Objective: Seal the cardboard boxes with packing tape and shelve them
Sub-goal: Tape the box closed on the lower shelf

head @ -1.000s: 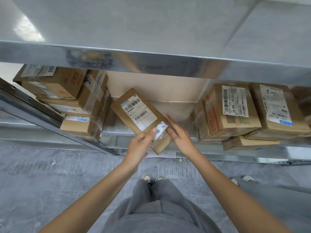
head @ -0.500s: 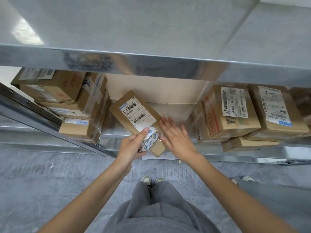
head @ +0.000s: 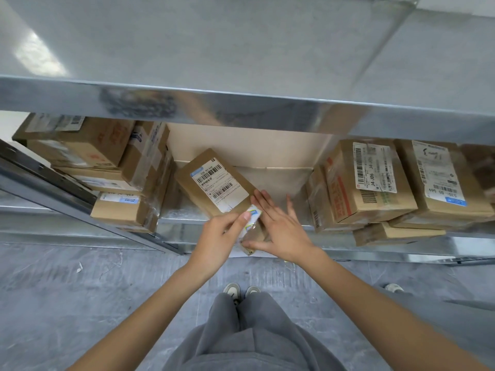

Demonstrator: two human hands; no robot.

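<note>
A small flat cardboard box [head: 214, 180] with a white barcode label lies askew on the lower metal shelf [head: 273, 180], its near end over the shelf's front edge. My left hand [head: 219, 236] grips a roll of clear packing tape [head: 251, 219] with white and blue print at the box's near end. My right hand [head: 278, 226] lies flat with straight fingers on that same end of the box, thumb under its corner.
Taped boxes are stacked on the shelf at the left [head: 107, 162] and at the right [head: 369, 183], with a gap around the small box. An upper steel shelf [head: 241, 108] overhangs. A slanted metal rail [head: 53, 183] runs at the left. Grey floor lies below.
My right hand has slid forward and flattened onto the box's near end. The left hand has brought the tape roll lower along that end. The box has shifted slightly deeper.
</note>
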